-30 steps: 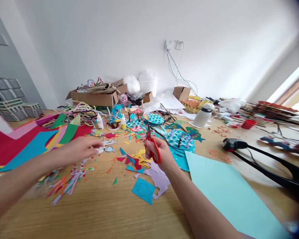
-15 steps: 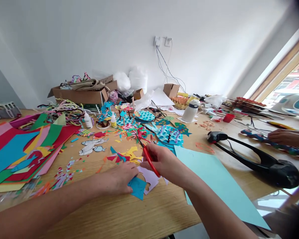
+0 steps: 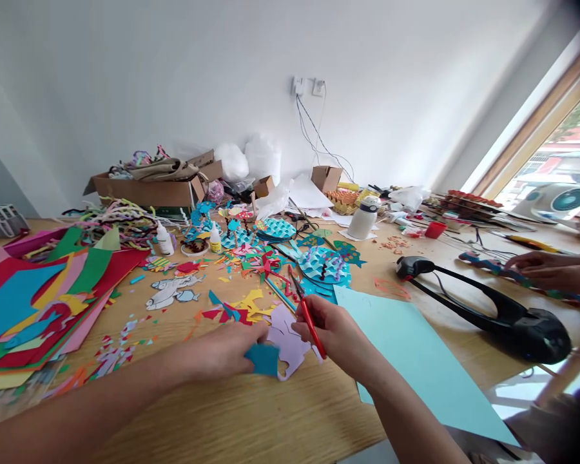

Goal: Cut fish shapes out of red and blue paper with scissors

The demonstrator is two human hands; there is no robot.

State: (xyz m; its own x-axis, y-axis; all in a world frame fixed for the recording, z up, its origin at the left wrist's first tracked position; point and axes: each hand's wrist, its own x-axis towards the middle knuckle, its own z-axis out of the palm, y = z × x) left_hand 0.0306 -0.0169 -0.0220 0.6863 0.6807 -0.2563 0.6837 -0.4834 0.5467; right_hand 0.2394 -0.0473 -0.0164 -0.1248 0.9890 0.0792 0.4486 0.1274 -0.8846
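My left hand [image 3: 229,348] pinches a small piece of blue paper [image 3: 265,359] low over the table, its fingers closed on the edge. In my right hand [image 3: 331,325] are red-handled scissors [image 3: 310,316], blades pointing up and away, clear of the blue paper. Between the hands lies a lilac paper offcut [image 3: 286,338] with curved cut-outs. Just beyond are yellow paper scraps [image 3: 252,304] and a blue pencil-like stick [image 3: 281,295]. A large pale turquoise sheet [image 3: 406,348] lies right of my right hand, partly beneath that forearm.
Coloured sheets [image 3: 9,290] are stacked at the left, near fish cut-outs [image 3: 174,291]. Glue bottles [image 3: 164,240], wavy turquoise paper discs [image 3: 325,263] and a white bottle [image 3: 364,219] stand or lie farther back. At right are a black headband-like device [image 3: 483,303] and another person's hands [image 3: 541,265].
The scissors have swung slightly right, away from my left hand. My left hand has lifted and turned the blue paper a little. More of the lilac offcut shows.
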